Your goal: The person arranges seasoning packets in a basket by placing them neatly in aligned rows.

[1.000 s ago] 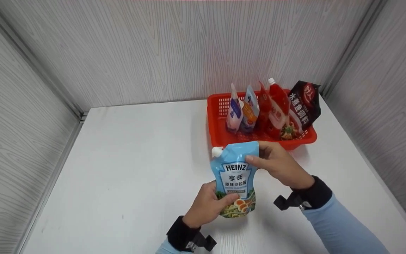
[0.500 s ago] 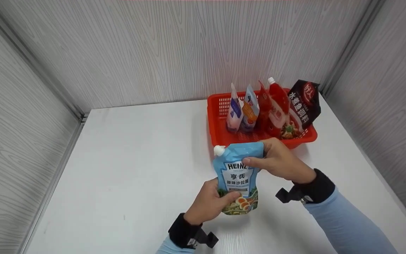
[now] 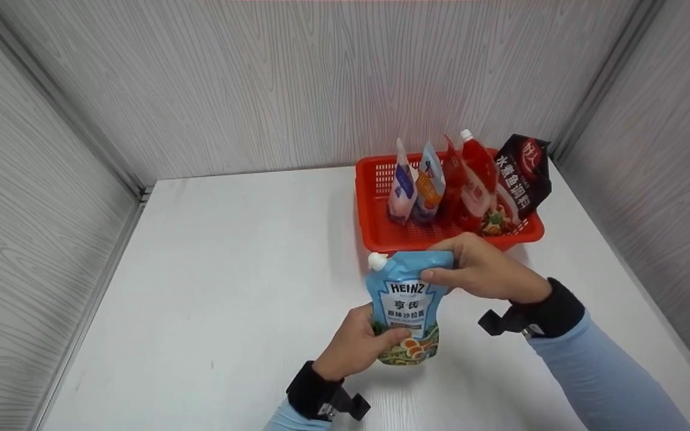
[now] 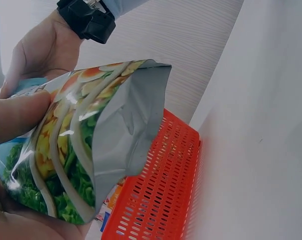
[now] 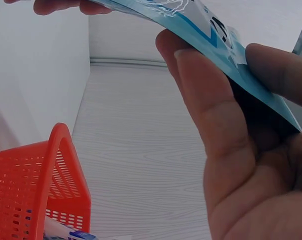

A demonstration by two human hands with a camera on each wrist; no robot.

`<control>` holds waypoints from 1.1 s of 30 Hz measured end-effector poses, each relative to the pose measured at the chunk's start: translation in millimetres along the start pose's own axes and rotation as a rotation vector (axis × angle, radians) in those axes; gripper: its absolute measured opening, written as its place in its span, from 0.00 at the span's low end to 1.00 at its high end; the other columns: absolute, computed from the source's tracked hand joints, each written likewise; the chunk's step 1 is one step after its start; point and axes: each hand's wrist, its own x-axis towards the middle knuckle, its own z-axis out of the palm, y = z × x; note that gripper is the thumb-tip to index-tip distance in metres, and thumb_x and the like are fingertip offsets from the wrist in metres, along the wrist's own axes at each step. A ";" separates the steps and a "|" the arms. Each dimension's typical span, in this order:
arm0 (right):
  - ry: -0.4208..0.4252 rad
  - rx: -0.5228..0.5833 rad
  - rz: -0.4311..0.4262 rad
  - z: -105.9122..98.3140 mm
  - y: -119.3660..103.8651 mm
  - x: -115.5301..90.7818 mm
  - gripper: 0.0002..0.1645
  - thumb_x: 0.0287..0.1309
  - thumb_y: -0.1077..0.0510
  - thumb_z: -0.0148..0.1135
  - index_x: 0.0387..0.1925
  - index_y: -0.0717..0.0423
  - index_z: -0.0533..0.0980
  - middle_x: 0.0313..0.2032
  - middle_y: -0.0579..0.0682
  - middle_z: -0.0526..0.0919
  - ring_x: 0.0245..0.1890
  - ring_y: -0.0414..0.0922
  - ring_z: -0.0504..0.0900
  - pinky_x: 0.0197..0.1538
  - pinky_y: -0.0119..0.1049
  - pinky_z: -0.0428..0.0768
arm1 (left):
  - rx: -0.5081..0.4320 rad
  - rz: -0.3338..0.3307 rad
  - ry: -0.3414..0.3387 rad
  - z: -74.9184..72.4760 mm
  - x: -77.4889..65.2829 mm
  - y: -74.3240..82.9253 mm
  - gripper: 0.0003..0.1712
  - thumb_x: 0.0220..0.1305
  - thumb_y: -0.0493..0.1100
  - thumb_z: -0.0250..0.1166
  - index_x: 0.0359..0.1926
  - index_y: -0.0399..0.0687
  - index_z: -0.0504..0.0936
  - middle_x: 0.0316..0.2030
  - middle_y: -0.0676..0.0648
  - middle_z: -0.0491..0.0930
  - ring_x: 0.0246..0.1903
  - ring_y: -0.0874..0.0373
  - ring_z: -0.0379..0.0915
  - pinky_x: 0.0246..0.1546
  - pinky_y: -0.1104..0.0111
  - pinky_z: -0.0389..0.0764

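A light-blue Heinz salad dressing pouch (image 3: 408,305) with a white corner spout is held up in front of the red basket, its printed front facing the head camera. My left hand (image 3: 354,344) grips its lower left side, thumb across the picture of eggs and greens. At the upper right corner, my right hand (image 3: 483,269) pinches the pouch between the thumb in front and fingers behind. The left wrist view shows the silver bottom fold of the pouch (image 4: 126,125). In the right wrist view, fingers (image 5: 211,95) lie against the back of the pouch.
Behind the hands, a red plastic basket (image 3: 375,236) stands on the white table (image 3: 231,269) near the back wall. Several upright packets fill it, including a red spouted pouch (image 3: 477,179) and a black seasoning packet (image 3: 524,173) leaning over the right rim. Grey wood-grain panels surround the table.
The pouch has shifted slightly right, with its top tipping back a little. My right hand has moved a bit to the right with it; both hands keep their hold.
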 end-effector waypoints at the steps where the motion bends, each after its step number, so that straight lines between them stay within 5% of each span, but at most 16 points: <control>1: 0.002 -0.025 0.002 0.3 -4.7 -0.2 0.14 0.57 0.59 0.61 0.46 0.55 0.79 0.34 0.48 0.84 0.32 0.46 0.83 0.34 0.41 0.80 | 0.002 -0.005 0.000 0.0 0.1 -0.2 0.24 0.58 0.48 0.63 0.57 0.62 0.71 0.49 0.57 0.77 0.46 0.59 0.75 0.47 0.66 0.73; 7: 0.012 -0.111 -0.013 3.2 -24.5 -0.8 0.13 0.55 0.64 0.61 0.44 0.61 0.79 0.34 0.51 0.84 0.32 0.46 0.83 0.35 0.37 0.80 | 0.003 -0.006 0.011 0.6 0.0 8.9 0.23 0.59 0.42 0.63 0.57 0.55 0.71 0.49 0.56 0.77 0.46 0.60 0.74 0.47 0.67 0.73; 14: 0.039 -0.140 -0.114 3.0 -5.8 -1.0 0.13 0.55 0.61 0.62 0.43 0.56 0.80 0.33 0.46 0.84 0.33 0.42 0.83 0.35 0.36 0.80 | 0.077 0.055 0.017 -5.8 -2.3 27.4 0.24 0.58 0.38 0.63 0.57 0.49 0.71 0.48 0.55 0.77 0.45 0.60 0.75 0.45 0.65 0.75; 17: 0.066 -0.156 -0.144 1.4 3.7 -2.2 0.13 0.55 0.58 0.63 0.44 0.52 0.80 0.34 0.44 0.84 0.34 0.41 0.83 0.35 0.35 0.80 | 0.163 0.132 0.055 -16.0 0.8 18.4 0.24 0.58 0.35 0.62 0.56 0.48 0.71 0.47 0.54 0.77 0.45 0.58 0.73 0.42 0.61 0.76; 20: 0.099 -0.187 -0.142 -1.1 7.3 -4.2 0.14 0.54 0.57 0.63 0.45 0.50 0.80 0.35 0.42 0.83 0.35 0.39 0.83 0.35 0.34 0.79 | 0.247 0.173 0.168 -30.8 10.2 5.2 0.22 0.57 0.32 0.58 0.54 0.48 0.72 0.45 0.53 0.76 0.45 0.56 0.72 0.41 0.62 0.77; 23: 0.128 -0.211 -0.123 -3.6 8.0 -5.7 0.14 0.54 0.56 0.63 0.45 0.50 0.80 0.35 0.41 0.83 0.36 0.38 0.82 0.35 0.34 0.79 | 0.339 0.125 0.353 -45.2 25.9 -2.3 0.16 0.59 0.36 0.57 0.50 0.46 0.74 0.41 0.52 0.77 0.40 0.57 0.73 0.38 0.66 0.77; 27: 0.136 -0.221 -0.104 -4.7 8.6 -6.5 0.14 0.55 0.56 0.63 0.45 0.50 0.80 0.35 0.41 0.83 0.36 0.38 0.82 0.35 0.34 0.79 | 0.426 -0.037 0.551 -60.7 51.6 -6.9 0.15 0.61 0.47 0.59 0.45 0.42 0.75 0.33 0.51 0.77 0.32 0.59 0.73 0.32 0.68 0.75; 30: 0.132 -0.228 -0.096 -3.8 9.3 -6.5 0.15 0.55 0.56 0.63 0.45 0.50 0.80 0.36 0.41 0.83 0.36 0.38 0.82 0.35 0.34 0.79 | 0.476 -0.150 0.618 -69.5 71.5 -13.7 0.20 0.61 0.53 0.59 0.43 0.40 0.75 0.27 0.50 0.76 0.27 0.57 0.71 0.27 0.68 0.74; 33: 0.130 -0.235 -0.085 -2.8 10.0 -7.1 0.15 0.54 0.55 0.63 0.45 0.49 0.80 0.36 0.40 0.83 0.37 0.37 0.82 0.36 0.34 0.79 | 0.571 -0.189 0.641 -73.6 87.9 -20.9 0.23 0.61 0.56 0.58 0.44 0.41 0.74 0.26 0.49 0.75 0.25 0.56 0.70 0.25 0.67 0.74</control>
